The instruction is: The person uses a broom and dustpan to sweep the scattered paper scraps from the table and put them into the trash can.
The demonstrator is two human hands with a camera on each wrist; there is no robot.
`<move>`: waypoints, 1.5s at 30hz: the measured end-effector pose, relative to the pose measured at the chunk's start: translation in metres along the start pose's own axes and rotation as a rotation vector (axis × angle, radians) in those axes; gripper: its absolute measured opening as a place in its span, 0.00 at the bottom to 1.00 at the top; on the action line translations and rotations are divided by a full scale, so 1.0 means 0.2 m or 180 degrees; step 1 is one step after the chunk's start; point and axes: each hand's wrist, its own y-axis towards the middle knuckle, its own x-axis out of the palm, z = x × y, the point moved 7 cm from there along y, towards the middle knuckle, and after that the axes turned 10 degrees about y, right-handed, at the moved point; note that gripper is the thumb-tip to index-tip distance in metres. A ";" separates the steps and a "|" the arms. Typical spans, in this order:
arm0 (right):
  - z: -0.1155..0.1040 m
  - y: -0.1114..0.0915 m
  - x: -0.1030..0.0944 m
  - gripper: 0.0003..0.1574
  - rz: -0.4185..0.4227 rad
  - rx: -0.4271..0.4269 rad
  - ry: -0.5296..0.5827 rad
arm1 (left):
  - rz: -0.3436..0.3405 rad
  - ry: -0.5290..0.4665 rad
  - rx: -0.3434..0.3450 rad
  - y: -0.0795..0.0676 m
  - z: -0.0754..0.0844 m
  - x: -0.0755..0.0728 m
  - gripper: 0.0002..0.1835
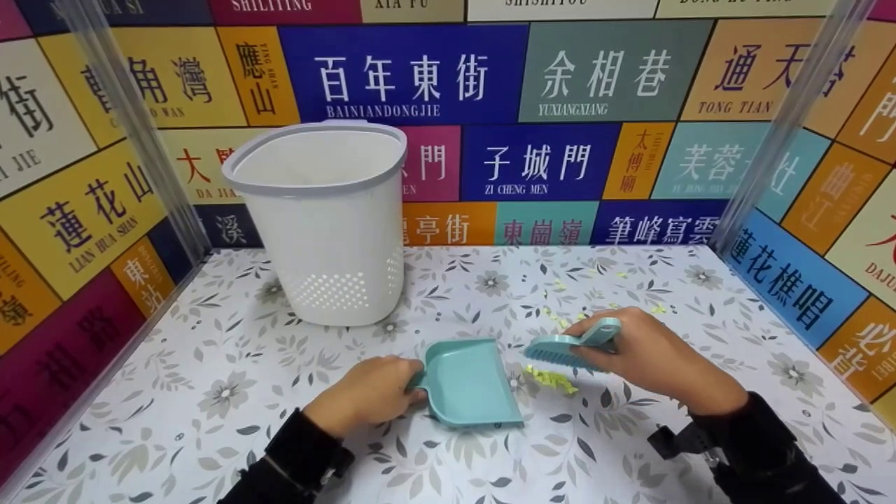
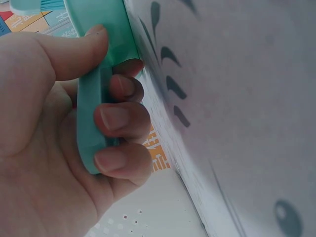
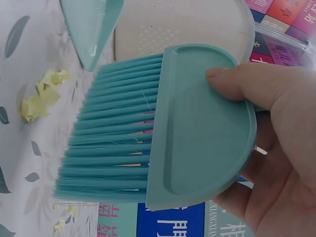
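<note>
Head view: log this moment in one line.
left hand: grips dustpan | right hand: holds brush | yellow scraps: on table | bin: upright

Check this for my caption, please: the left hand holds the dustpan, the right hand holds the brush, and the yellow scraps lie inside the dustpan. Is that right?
Not quite: the head view shows the yellow scraps on the patterned surface, outside the dustpan. The left hand does hold the dustpan and the right hand the brush.
</note>
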 end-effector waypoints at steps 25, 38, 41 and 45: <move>0.25 0.02 0.09 0.12 0.0133 0.0815 0.0751 | -0.0021 0.0022 -0.0016 0.01 0.01 0.00 0.09; 0.23 0.05 0.14 0.11 0.0460 0.0695 0.0795 | -0.0003 0.0021 -0.0003 0.00 0.01 0.00 0.08; 0.24 0.05 0.14 0.10 0.0559 0.0666 0.0777 | -0.0001 0.0022 0.0000 0.00 0.01 0.00 0.08; 0.24 0.05 0.15 0.10 0.0636 0.0613 0.0767 | -0.0001 0.0033 -0.0007 0.00 0.01 0.00 0.08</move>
